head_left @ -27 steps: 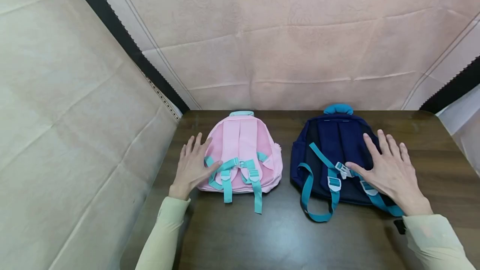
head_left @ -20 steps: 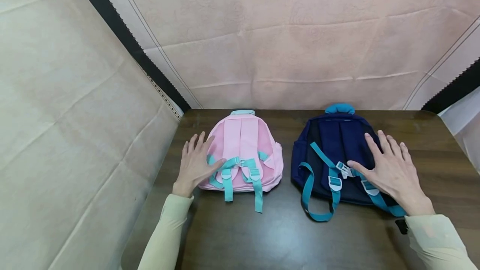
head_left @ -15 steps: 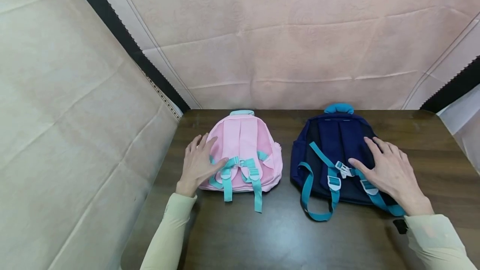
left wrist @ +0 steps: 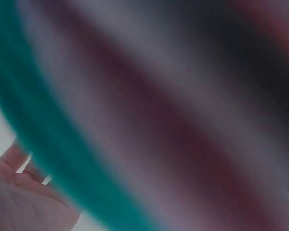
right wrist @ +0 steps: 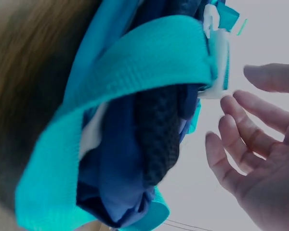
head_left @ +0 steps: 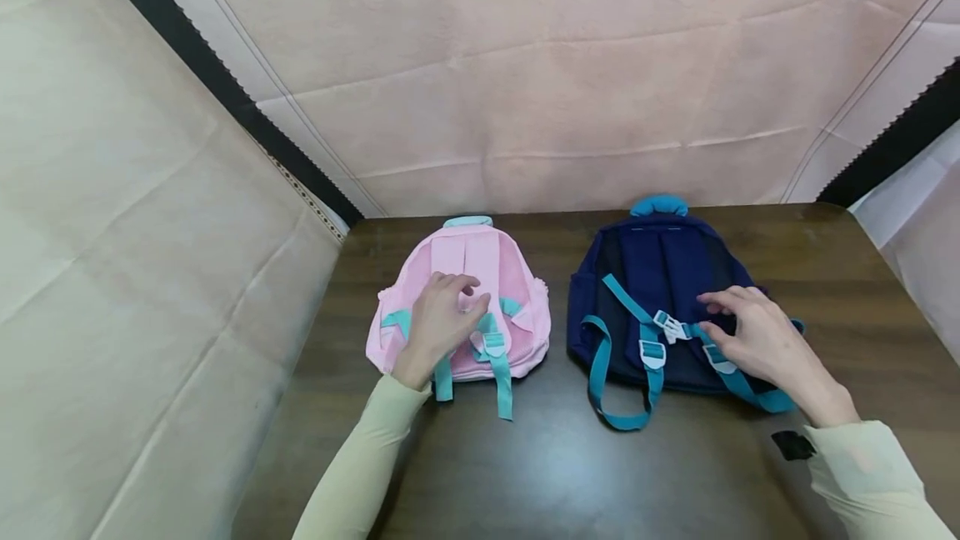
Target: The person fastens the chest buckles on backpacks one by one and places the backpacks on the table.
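A pink backpack [head_left: 483,261] with teal straps lies on the table, its strap side up. My left hand [head_left: 435,319] is over its lower middle, fingers bent, with nothing visible between thumb and fingertips. In the left wrist view a blurred teal strap [left wrist: 43,110] hides part of that hand. Right of it lies a navy backpack [head_left: 645,265], also straps up, with a white buckle [head_left: 671,327] on its crossed blue straps. Over this bag's right side, my right hand [head_left: 772,348] has thumb and fingers apart. The right wrist view shows these fingers beside the bag, holding nothing.
Both bags rest on a dark wooden table [head_left: 570,473], their top handles near its far edge. A pale cloth wall [head_left: 570,98] rises behind, and another cloth wall [head_left: 150,290] stands at the left. A black piece [head_left: 792,445] sits at the right cuff.
My left hand has moved right, from the pink backpack's left edge to over its middle. My right hand has turned inward, its spread fingers now bent. The head view has shifted slightly; both bags stay put.
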`<action>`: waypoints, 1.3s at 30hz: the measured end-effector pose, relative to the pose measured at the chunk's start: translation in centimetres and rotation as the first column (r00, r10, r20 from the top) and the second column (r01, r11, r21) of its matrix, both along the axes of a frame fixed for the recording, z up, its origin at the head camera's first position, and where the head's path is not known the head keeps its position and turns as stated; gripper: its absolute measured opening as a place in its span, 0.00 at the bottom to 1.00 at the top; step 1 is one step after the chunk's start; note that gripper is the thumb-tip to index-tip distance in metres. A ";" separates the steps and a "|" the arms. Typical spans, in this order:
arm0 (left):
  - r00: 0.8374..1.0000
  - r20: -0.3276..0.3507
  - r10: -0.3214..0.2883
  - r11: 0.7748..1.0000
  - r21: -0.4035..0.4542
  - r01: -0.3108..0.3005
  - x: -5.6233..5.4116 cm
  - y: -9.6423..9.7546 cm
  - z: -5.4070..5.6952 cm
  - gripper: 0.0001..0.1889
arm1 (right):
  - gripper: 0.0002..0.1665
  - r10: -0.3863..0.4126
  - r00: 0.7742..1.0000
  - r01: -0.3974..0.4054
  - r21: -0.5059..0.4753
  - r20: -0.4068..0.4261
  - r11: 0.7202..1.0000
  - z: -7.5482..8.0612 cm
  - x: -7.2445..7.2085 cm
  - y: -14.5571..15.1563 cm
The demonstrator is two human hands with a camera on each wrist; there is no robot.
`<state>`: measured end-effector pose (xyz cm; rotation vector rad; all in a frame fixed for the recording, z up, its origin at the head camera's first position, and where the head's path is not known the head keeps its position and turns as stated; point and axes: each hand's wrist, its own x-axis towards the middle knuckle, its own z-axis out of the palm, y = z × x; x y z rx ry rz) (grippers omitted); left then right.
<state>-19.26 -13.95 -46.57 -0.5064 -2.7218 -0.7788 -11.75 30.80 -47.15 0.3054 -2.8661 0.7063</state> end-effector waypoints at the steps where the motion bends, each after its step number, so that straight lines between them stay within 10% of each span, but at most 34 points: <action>1: 1.000 -0.005 -0.024 1.000 0.006 0.024 0.0 0.8 0.1 0.14 | 0.21 0.013 1.000 -0.013 -0.002 0.009 1.000 0.1 0.0 0.0; 10: 0.974 0.031 -0.225 0.971 -0.076 0.227 1.3 8.2 0.1 0.05 | 0.21 0.061 0.993 -0.062 0.001 0.099 0.998 -0.4 0.2 -0.5; 20: 0.913 0.141 -0.383 0.886 -0.225 0.406 2.2 15.9 0.1 0.10 | 0.22 0.087 0.992 -0.092 0.043 0.092 0.995 -1.3 -0.6 -1.2; 26: 0.904 0.136 -0.406 0.786 -0.453 0.421 1.6 19.7 0.1 0.26 | 0.22 0.102 0.991 -0.108 0.059 0.091 0.992 -1.8 -0.8 -1.2; 32: 0.860 0.194 -0.473 0.701 -0.508 0.500 0.7 22.1 0.1 0.29 | 0.22 0.111 0.989 -0.119 0.081 0.094 0.990 -1.8 -0.9 -1.3; 39: 0.837 0.227 -0.498 0.701 -0.463 0.542 0.1 23.4 -0.8 0.23 | 0.19 0.127 0.989 -0.134 0.090 0.080 0.987 -1.9 -1.0 -1.3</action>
